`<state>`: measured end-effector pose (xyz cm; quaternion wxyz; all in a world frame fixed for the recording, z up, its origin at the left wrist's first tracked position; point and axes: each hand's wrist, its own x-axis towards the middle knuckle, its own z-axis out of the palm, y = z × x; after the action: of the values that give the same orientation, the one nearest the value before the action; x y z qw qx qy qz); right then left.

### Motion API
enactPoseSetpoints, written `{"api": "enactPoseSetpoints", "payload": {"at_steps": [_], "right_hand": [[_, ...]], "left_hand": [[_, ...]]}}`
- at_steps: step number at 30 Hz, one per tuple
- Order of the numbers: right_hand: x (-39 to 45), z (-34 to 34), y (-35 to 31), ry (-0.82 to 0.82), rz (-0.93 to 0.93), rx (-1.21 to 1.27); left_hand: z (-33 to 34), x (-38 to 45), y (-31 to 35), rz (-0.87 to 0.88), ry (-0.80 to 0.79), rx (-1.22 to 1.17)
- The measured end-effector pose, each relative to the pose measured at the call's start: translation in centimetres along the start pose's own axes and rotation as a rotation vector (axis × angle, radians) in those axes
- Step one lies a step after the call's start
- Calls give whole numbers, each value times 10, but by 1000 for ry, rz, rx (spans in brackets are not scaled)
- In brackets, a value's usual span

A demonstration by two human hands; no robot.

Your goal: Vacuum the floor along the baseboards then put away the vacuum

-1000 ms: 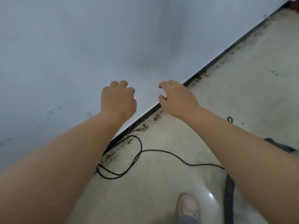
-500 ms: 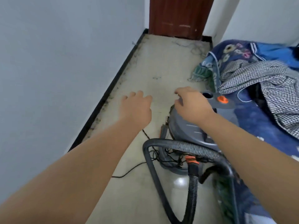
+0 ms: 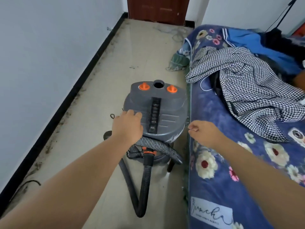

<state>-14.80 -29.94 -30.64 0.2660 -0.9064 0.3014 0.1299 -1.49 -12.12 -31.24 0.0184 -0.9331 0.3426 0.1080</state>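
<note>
Vacuum (image 3: 156,111) first, in the one head view: a grey drum model with two orange knobs (image 3: 144,86) and a round opening at its far edge, standing on the pale floor (image 3: 132,52) in the narrow strip between the white wall and the bed (image 3: 214,171), its right side just beside the mattress edge. A ribbed hose (image 3: 143,179) curves under the near edge of the lid, joins an orange collar at the front of the drum, drops toward the viewer and loops back on the floor.

The left hand (image 3: 127,126) lies over the near left part of the lid, fingers bent lightly downward with the tips touching the grey plastic; they wrap around nothing. The right hand (image 3: 204,133) hovers at the bed's edge, just right of the drum, fingers curled in with thumb and fingertip close together. Whether something thin is pinched there is too small to tell.

A black baseboard (image 3: 74,86) runs along the foot of the left wall, with dark crumbs and dust scattered on the floor beside it. A black cord (image 3: 31,181) shows low on the left near that baseboard. On the flowered blue bedcover lies a checked cloth (image 3: 247,90), with blue fabric behind it. A brown door (image 3: 158,9) closes the far end of the strip.
</note>
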Motion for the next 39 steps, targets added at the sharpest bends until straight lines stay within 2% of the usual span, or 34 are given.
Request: {"api": "enactPoseSetpoints", "payload": {"at_steps": [6, 11, 15, 18, 21, 26, 30, 34, 36, 39], "right_hand": [[26, 63, 16, -180, 50, 0], [51, 119, 19, -319, 128, -95], [70, 156, 23, -309, 298, -132], [83, 169, 24, -254, 324, -222], [94, 178, 29, -220, 279, -259], [86, 169, 35, -185, 80, -360], [70, 150, 30, -16, -142, -314], [66, 130, 11, 101, -257, -84], [66, 117, -2, 156, -291, 8], [67, 105, -6, 69, -297, 45]], "left_hand": [[49, 17, 1, 30, -135, -8], [78, 40, -12, 100, -235, -32], [100, 60, -24, 134, -278, -53], [116, 70, -28, 199, -260, -46], [130, 71, -32, 196, -208, -83], [147, 64, -43, 261, -36, -180], [143, 53, -39, 401, -23, -169], [119, 55, -28, 282, 36, -267], [97, 59, -23, 271, 17, -272], [78, 59, -18, 182, -12, -240]]}}
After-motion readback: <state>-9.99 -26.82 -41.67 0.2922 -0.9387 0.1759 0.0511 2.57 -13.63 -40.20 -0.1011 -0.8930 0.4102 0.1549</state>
